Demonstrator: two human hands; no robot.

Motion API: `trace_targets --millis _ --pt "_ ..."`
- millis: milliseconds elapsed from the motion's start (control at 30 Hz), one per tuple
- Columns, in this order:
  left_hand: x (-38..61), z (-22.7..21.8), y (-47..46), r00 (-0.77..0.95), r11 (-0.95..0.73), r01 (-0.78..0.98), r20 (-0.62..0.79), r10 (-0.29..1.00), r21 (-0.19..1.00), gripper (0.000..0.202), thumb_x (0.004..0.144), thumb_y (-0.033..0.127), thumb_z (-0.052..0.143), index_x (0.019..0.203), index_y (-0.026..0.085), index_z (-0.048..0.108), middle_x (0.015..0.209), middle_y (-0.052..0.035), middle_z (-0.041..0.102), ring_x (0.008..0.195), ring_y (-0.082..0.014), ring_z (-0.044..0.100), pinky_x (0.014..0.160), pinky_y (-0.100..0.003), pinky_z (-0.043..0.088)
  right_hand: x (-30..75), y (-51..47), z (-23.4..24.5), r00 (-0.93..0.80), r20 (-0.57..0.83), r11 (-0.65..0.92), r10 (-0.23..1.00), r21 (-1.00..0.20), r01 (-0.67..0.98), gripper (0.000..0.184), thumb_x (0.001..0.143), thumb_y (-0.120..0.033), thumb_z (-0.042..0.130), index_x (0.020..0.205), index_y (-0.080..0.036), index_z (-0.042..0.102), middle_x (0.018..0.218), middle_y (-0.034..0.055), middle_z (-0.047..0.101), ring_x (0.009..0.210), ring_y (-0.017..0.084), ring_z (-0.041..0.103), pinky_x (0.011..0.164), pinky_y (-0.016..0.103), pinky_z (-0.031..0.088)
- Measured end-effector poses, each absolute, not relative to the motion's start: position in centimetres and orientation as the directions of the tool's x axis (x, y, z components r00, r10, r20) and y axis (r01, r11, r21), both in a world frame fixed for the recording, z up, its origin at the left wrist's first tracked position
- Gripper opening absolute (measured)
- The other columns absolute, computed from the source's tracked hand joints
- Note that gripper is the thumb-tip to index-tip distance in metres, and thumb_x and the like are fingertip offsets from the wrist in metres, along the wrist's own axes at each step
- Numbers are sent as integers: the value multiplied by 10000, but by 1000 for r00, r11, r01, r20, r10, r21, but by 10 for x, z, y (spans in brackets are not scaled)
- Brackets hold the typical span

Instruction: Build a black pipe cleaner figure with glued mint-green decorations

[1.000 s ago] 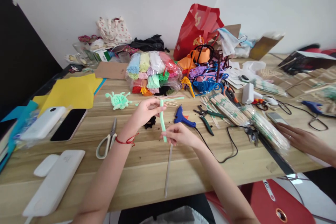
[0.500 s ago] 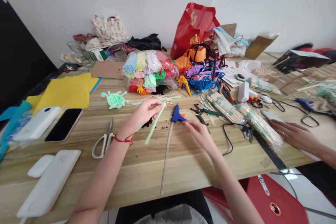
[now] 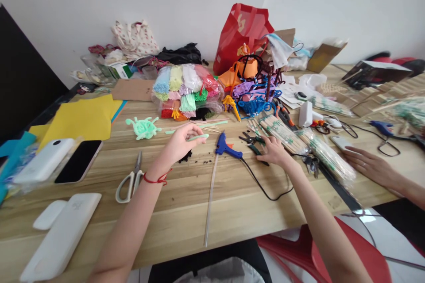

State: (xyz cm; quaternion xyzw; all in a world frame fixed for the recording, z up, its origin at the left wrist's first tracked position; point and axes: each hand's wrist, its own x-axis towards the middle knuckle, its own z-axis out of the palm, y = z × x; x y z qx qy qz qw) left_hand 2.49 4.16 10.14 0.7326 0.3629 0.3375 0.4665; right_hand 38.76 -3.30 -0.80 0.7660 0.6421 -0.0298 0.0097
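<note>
My left hand point(image 3: 179, 143) is closed in a pinch on a pale green pipe cleaner point(image 3: 198, 137), which lies nearly level above the wooden table point(image 3: 186, 203). A red string circles that wrist. My right hand point(image 3: 274, 151) reaches to the right of the blue glue gun point(image 3: 227, 148) and rests on the green-handled pliers point(image 3: 257, 145), fingers curled over them. A clear glue stick point(image 3: 210, 199) lies on the table between my arms.
Scissors point(image 3: 131, 177) lie left of my left arm. A green pipe-cleaner figure point(image 3: 144, 127), yellow paper point(image 3: 83, 117), a phone point(image 3: 79, 161) and white power banks point(image 3: 41, 166) sit at left. Bags of pipe cleaners point(image 3: 186, 90) and skewer bundles point(image 3: 282, 130) crowd the middle. Another person's hand point(image 3: 368, 166) rests at right.
My right hand let go of the green pipe cleaner and moved right past the glue gun to the pliers. My left hand turned the pipe cleaner from upright to nearly level.
</note>
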Motion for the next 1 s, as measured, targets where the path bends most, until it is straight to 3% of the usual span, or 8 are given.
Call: trace_targets --millis 133,233,367,433,500,567,667,1000 --pt "24 102 42 512 -343 254 175 841 904 181 761 306 663 825 172 560 853 -19 627 788 -142 594 741 -267 472 383 -34 -3 82 -21 -81 996 23 996 879 610 -406 680 1351 -31 392 1192 252 499 1136 411 440 919 460 353" --pt "23 102 43 524 -385 268 202 828 883 153 785 299 630 849 177 561 878 -16 612 820 -143 572 753 -263 459 378 -38 5 120 117 -113 986 -66 991 713 653 -375 627 1272 -58 467 1148 234 512 1097 403 452 920 477 352" --pt "20 104 43 544 -397 259 207 813 880 120 818 293 591 854 179 581 884 -23 615 833 -150 564 722 -251 447 356 -44 24 241 221 -92 945 -528 844 570 658 -389 588 1150 -117 494 1057 159 531 1026 346 479 903 477 370" --pt "19 106 42 527 -392 257 212 823 883 122 819 296 596 855 179 597 899 -29 625 834 -153 566 710 -248 443 331 -48 36 138 95 3 986 -835 550 503 680 -396 561 1114 -155 485 982 98 538 918 277 510 851 441 398" --pt "18 110 41 504 -377 245 215 837 893 151 813 317 614 881 183 610 919 -31 632 814 -147 569 696 -243 440 299 -52 46 -150 13 32 989 -992 120 494 679 -422 559 1099 -168 500 963 75 540 889 243 522 837 410 404" --pt "16 115 38 488 -333 224 190 852 916 197 811 354 624 909 184 614 896 -24 632 737 -128 561 646 -232 428 263 -56 52 -390 55 -39 919 -973 -228 556 624 -477 605 1081 -170 524 919 61 536 858 232 524 801 390 413" --pt "12 124 33 468 -238 190 125 875 953 229 821 398 611 869 174 608 710 14 580 575 -93 492 546 -217 382 218 -58 53 -603 127 -192 788 -879 -436 612 592 -476 664 1103 -161 545 943 73 554 899 242 533 845 402 401" --pt "-6 142 28 370 -124 -37 128 920 992 269 755 394 702 777 167 559 573 44 525 504 -74 470 523 -207 375 181 -23 45 -682 94 -228 725 -902 -366 678 576 -475 695 1158 -159 552 1044 97 569 1016 276 500 932 427 361"
